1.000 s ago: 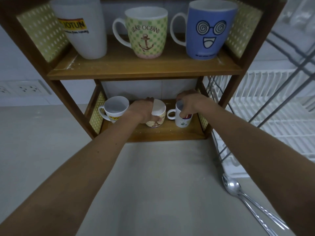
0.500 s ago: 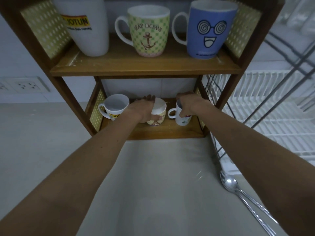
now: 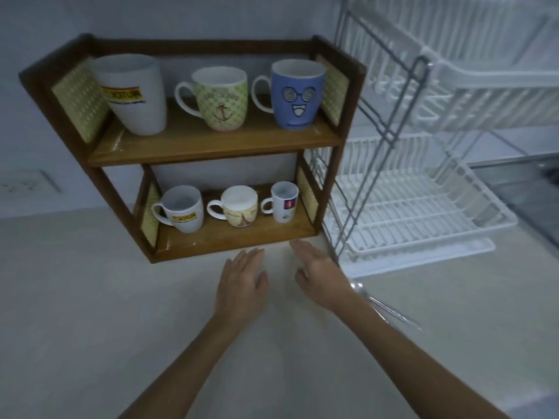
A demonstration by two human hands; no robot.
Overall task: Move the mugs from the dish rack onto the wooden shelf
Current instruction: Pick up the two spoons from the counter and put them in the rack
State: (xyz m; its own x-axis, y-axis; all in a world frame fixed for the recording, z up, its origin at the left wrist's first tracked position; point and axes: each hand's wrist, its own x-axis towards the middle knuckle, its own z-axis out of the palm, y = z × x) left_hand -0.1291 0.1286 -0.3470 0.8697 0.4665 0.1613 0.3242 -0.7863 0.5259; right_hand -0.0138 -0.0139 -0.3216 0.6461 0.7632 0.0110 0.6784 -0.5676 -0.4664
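Both hands have come off the lower-shelf mugs: left hand (image 3: 242, 281) and right hand (image 3: 320, 273) hover spread and empty over the counter (image 3: 90, 297) (near the wooden shelf's (image 3: 211, 146) front edge). Six mugs stand on it; the dish rack (image 3: 423, 207) holds none.

"JOTUN" printed in black on a yellow band across the tall white cup (image 3: 133, 95), top tier. Same "JOTUN" on a yellow label on the small white mug (image 3: 184, 211) below (2 in all). Lettering above the anchor on the green mug (image 3: 222, 99) too blurred to read.
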